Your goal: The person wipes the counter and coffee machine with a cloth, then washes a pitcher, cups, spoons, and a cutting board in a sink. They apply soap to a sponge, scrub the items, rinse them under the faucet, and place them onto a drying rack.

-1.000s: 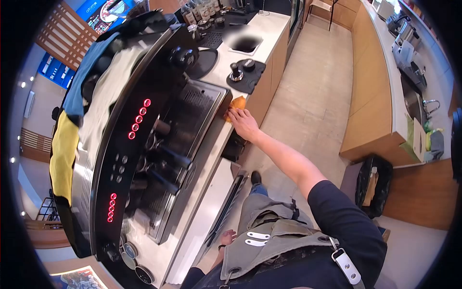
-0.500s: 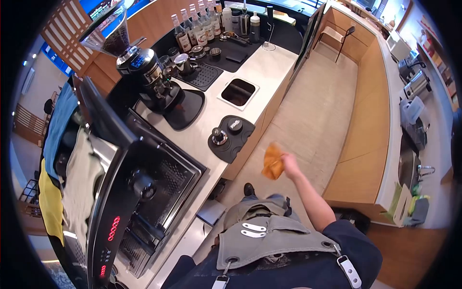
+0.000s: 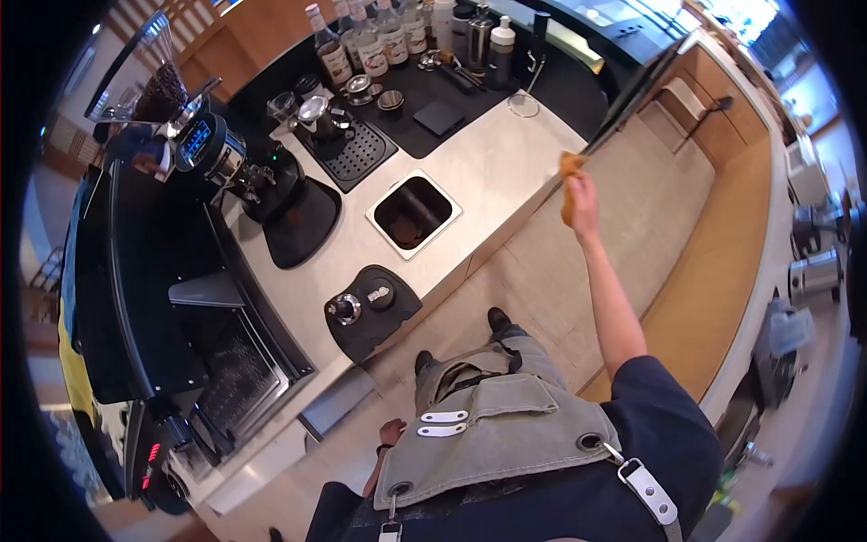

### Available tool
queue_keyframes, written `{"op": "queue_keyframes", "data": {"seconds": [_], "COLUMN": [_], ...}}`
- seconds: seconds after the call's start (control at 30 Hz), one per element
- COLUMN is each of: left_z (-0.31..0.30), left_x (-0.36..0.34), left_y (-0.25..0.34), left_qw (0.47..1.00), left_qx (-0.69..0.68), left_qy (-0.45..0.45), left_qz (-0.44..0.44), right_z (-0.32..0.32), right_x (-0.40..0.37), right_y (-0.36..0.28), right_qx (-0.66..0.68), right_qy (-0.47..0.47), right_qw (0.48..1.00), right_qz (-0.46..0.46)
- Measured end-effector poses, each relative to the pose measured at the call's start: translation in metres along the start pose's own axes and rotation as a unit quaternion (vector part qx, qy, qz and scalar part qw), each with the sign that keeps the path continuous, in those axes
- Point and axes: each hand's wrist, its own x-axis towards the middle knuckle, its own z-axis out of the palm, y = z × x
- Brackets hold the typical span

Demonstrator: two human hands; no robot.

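My right hand [image 3: 583,200] is stretched forward, closed around an orange-brown cloth [image 3: 569,172]. The cloth hangs beside the far front edge of the pale counter [image 3: 524,144], and its top overlaps that edge in this view. Low at my left side, next to the grey apron [image 3: 506,434], is my left hand [image 3: 392,432]; it is small in view and its fingers do not show clearly. On the counter's near corner lies a black tamping mat [image 3: 370,339] carrying a tamper [image 3: 344,308] and a round black tool [image 3: 380,294]. Behind it, a square metal-rimmed bin opening [image 3: 370,214] is set into the counter.
A coffee grinder [image 3: 212,149] and an espresso machine [image 3: 135,298] stand at the left. Several syrup bottles [image 3: 370,50] line the back, near a steel pitcher [image 3: 316,113] on a drip mat [image 3: 357,158]. A wooden cabinet [image 3: 722,262] borders the floor on the right.
My right hand has carried the cloth forward, up to the counter's far end. The view has shifted forward over the counter, and my left hand has come into sight.
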Motion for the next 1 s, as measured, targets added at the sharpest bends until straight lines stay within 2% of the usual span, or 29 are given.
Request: {"op": "queue_keyframes", "data": {"seconds": [0.03,0.07,0.1,0.17,0.2,0.27,0.37,0.5,0.53,0.63,0.67,0.8,0.9,1.0], "left_z": [0.02,0.048,0.073,0.14,0.158,0.184,0.208,0.216,0.219,0.221,0.22,0.211,0.199,0.188], "left_x": [-0.001,-0.021,-0.04,-0.102,-0.113,-0.133,-0.146,-0.145,-0.148,-0.156,-0.156,-0.151,-0.152,-0.148], "left_y": [-0.011,-0.002,0.011,0.063,0.068,0.066,0.049,0.016,0.015,0.013,0.013,0.014,0.022,0.021], "left_qw": [1.0,0.999,0.998,0.996,0.994,0.988,0.991,0.985,0.98,0.976,0.976,0.979,0.978,0.97], "left_qx": [-0.03,-0.025,-0.019,-0.007,-0.04,-0.1,-0.083,-0.113,-0.124,-0.142,-0.145,-0.135,-0.145,-0.18], "left_qy": [0.007,0.024,0.045,0.087,0.096,0.114,0.105,0.119,0.138,0.155,0.155,0.145,0.148,0.161], "left_qz": [-0.002,-0.039,-0.036,-0.029,-0.013,0.019,-0.02,-0.061,-0.073,-0.059,-0.054,-0.056,-0.023,-0.011], "right_z": [0.007,0.018,0.031,0.054,0.069,0.113,0.157,0.115,0.109,0.124,0.144,0.203,0.168,0.134], "right_x": [0.023,0.044,0.063,0.092,0.104,0.11,0.082,0.047,0.056,0.083,0.086,0.074,0.024,-0.034], "right_y": [0.01,0.024,0.035,0.032,0.028,0.027,0.014,0.007,0.012,0.016,0.013,0.01,0.004,0.012], "right_qx": [-0.15,-0.292,-0.421,-0.449,-0.463,-0.484,-0.484,-0.442,-0.458,-0.415,-0.36,-0.248,-0.213,-0.274], "right_qy": [-0.077,-0.151,-0.22,-0.233,-0.235,-0.236,-0.252,-0.358,-0.351,-0.292,-0.244,-0.25,-0.306,-0.258], "right_qw": [0.983,0.934,0.853,0.827,0.813,0.781,0.756,0.727,0.709,0.795,0.835,0.862,0.866,0.864], "right_qz": [-0.069,-0.142,-0.217,-0.247,-0.263,-0.317,-0.361,-0.385,-0.404,-0.333,-0.336,-0.364,-0.333,-0.334]}}
